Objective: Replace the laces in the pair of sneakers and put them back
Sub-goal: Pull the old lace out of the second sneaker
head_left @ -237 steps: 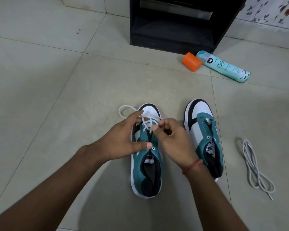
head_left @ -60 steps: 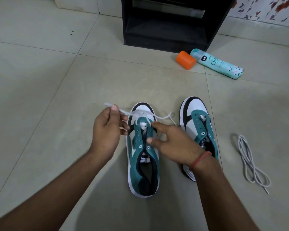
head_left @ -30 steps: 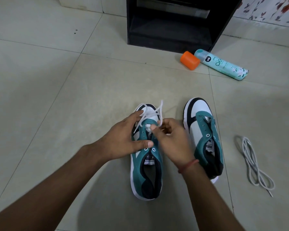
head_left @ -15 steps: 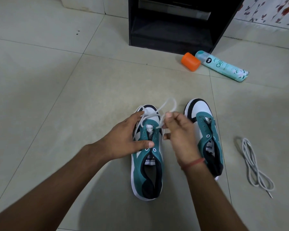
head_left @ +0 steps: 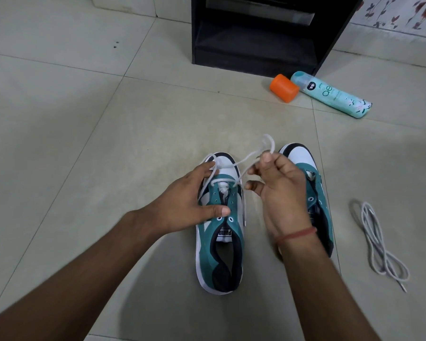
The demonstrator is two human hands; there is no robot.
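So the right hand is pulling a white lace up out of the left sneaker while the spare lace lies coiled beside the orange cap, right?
Not quite: in the head view the spare lace lies coiled right of the sneakers, far from the orange cap. The right hand does pull the white lace.

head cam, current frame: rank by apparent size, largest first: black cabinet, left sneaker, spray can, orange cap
1. black cabinet, though cut off by the top edge
2. left sneaker; nearer the camera, so its lead over the can may be partly nearness
3. spray can
4. orange cap
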